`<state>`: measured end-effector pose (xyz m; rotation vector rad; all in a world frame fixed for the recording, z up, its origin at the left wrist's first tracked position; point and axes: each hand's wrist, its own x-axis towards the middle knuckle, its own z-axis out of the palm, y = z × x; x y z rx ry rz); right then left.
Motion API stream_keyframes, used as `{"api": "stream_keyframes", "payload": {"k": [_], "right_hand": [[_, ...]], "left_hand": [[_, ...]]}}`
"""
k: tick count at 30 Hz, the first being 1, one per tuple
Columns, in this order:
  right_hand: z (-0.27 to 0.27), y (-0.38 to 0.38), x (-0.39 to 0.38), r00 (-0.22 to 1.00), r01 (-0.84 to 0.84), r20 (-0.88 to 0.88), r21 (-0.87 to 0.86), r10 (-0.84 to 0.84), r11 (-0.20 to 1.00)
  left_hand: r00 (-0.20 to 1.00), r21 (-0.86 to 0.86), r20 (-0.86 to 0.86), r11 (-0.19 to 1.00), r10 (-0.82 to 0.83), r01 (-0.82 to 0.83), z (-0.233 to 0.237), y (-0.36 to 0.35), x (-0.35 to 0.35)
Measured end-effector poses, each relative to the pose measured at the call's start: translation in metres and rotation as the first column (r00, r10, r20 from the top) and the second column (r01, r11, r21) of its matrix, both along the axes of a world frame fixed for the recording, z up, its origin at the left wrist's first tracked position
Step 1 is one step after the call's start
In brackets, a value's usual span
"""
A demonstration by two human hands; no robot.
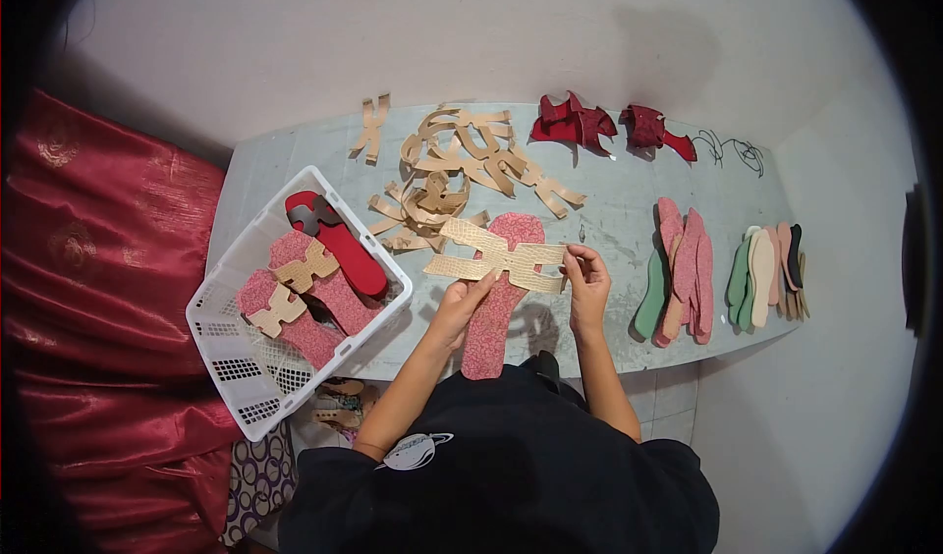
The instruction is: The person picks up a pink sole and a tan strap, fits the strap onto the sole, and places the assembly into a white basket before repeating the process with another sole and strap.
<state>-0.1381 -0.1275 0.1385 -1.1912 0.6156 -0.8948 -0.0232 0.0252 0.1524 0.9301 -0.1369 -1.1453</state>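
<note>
A tan, crocodile-textured sandal strap, cut in an X shape, lies across a pink patterned sole at the table's near edge. My left hand grips the strap near its middle, the thumb on top and the other fingers partly hidden. At the strap's right end, my right hand pinches one of the tabs. The sole points toward my body, its wide end beyond the strap.
A white plastic basket at the left holds pink sandals and a red one. Several loose tan straps are heaped behind my hands. Red straps, pink soles and green soles lie to the right.
</note>
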Motion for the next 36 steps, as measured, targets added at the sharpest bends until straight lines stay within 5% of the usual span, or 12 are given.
{"api": "stream_keyframes", "payload": {"k": [28,31,33,35,36], "right_hand": [[0.011,0.002,-0.004,0.999,-0.039,0.017,-0.164,0.043,0.986],[0.011,-0.002,-0.006,0.997,-0.003,-0.081,-0.244,-0.017,0.97],[0.01,-0.006,-0.01,0.993,-0.007,-0.118,-0.212,-0.019,0.977],[0.008,-0.01,-0.015,0.994,-0.012,-0.108,-0.204,-0.01,0.979],[0.007,-0.011,-0.017,0.995,-0.02,-0.096,-0.196,0.001,0.98]], "left_hand": [[0.956,-0.06,0.251,0.988,0.154,-0.144,0.008,-0.003,-0.009],[0.896,-0.084,0.39,0.977,0.212,-0.195,0.008,-0.008,-0.004],[0.729,-0.092,0.634,0.962,0.256,-0.258,0.009,-0.01,0.001],[0.703,-0.109,0.656,0.956,0.275,-0.272,0.007,-0.011,0.005],[0.583,0.05,0.805,0.966,0.112,-0.255,0.005,-0.01,0.008]]}}
